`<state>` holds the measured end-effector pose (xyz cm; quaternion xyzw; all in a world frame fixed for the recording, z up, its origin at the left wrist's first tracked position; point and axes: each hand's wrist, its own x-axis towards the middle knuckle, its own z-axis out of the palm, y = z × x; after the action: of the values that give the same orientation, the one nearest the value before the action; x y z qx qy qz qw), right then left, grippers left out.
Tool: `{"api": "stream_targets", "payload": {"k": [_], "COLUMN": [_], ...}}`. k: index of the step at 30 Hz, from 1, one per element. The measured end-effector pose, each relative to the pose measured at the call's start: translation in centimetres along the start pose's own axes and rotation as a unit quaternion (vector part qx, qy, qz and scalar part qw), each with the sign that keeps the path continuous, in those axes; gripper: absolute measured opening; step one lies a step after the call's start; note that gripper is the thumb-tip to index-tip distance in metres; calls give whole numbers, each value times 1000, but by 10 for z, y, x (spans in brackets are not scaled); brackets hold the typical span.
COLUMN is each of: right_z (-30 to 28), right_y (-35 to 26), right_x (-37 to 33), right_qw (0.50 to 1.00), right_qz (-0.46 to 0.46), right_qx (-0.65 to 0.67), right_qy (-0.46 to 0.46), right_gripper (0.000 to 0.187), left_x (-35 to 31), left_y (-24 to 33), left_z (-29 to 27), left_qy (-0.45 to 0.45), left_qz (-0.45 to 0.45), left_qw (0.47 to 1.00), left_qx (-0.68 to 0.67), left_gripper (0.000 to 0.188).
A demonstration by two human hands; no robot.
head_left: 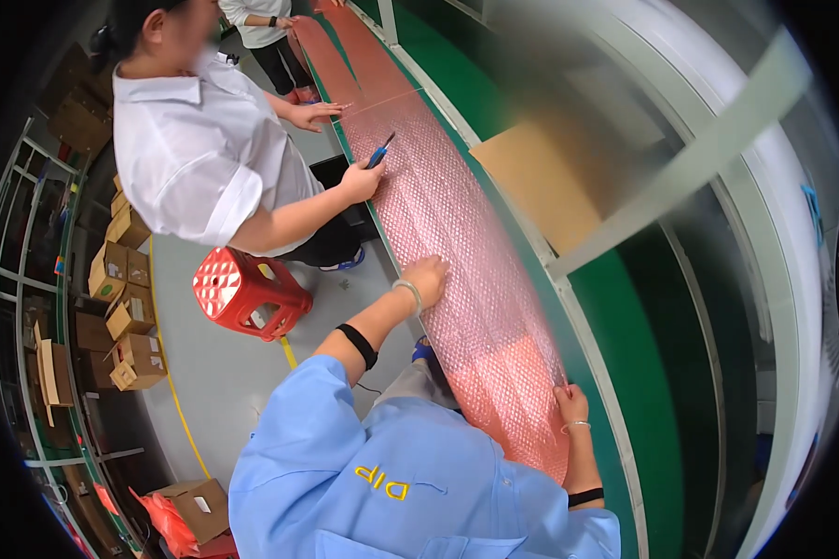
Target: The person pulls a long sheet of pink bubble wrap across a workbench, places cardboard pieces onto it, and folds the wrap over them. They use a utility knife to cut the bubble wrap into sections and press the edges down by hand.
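while the left hand [426, 279] lies on the near-side edge of the pinkish bubble wrap [443, 219], its fingers bent over the sheet, whether they grip it i cannot tell; the right hand [572, 403] has its fingers clamped on the sheet's opposite edge. the wrap stretches lengthwise along the green desk [569, 340], a brighter salmon patch showing at its near end. just in front of the wearer's body, yellow lettering [382, 483] is stitched on the blue shirt [345, 447]. farther up the desk, a co-worker in a white shirt [191, 154] holds a blue-handled tool [378, 156] over the wrap and lays the other hand on its far part; beyond that are smooth reddish sheets [331, 61] and a second person. left of the desk stands a red stool [252, 289], and farther left are cardboard boxes [140, 361], some bearing pale labels too small to read.
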<state>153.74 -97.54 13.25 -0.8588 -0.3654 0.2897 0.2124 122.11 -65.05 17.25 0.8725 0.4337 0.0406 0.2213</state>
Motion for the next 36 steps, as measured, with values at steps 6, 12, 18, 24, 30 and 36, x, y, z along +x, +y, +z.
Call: {"api": "stream_targets", "payload": {"k": [6, 12, 18, 24, 30, 36], "right_z": [10, 27, 47, 63, 70, 73], "right_y": [-55, -108, -152, -173, -174, -172], "right_x": [33, 59, 82, 95, 90, 84], "right_qw": [999, 998, 999, 999, 996, 995], "right_qz": [6, -4, -23, -27, 8, 12], "right_qx": [31, 55, 27, -33, -84, -86], "right_qy": [7, -19, -20, 0, 18, 40], "right_gripper": [27, 25, 27, 30, 31, 30], "left_x": [4, 26, 95, 149, 187, 229], "left_y": [-29, -73, -80, -140, -180, -221], "left_z": [4, -29, -81, -74, -97, -122], "left_qy": [39, 49, -25, 66, 65, -72], "left_qz": [60, -3, -188, -220, -254, -325], "left_qw": [995, 994, 982, 973, 965, 942], "left_qx": [76, 93, -14, -17, -12, 38], "left_gripper": [36, 44, 48, 52, 60, 66]}}
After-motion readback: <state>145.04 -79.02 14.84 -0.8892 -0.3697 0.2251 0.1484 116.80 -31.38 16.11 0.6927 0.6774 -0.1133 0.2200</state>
